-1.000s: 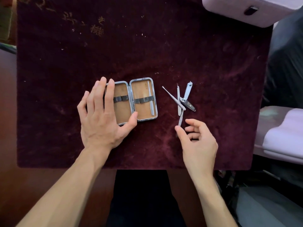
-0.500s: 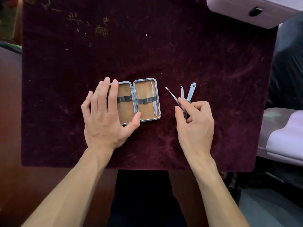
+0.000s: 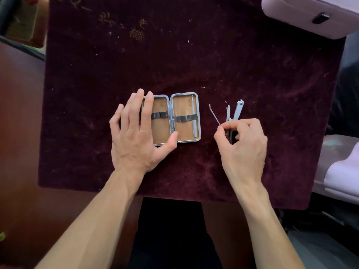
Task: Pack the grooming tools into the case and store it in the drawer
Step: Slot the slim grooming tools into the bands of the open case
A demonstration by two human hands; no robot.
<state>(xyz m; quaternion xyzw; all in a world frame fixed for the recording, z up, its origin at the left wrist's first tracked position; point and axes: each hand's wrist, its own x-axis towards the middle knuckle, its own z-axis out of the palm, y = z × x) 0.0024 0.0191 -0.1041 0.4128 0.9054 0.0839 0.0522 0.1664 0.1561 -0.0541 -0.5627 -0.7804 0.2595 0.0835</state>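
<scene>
Lying open, the silver-rimmed case (image 3: 183, 107) shows tan lining (image 3: 161, 131) and dark straps (image 3: 185, 118).

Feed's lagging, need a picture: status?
Left grip flat on open case. Right grip pinching loose tools. One piece strapped inside. Nothing in the way.

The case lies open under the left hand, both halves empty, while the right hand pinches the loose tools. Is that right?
Not quite: the right half is not empty. The head view shows a slim tool under the strap there. Otherwise yes: the left hand rests on the open case and the right hand pinches the loose tools.
</scene>
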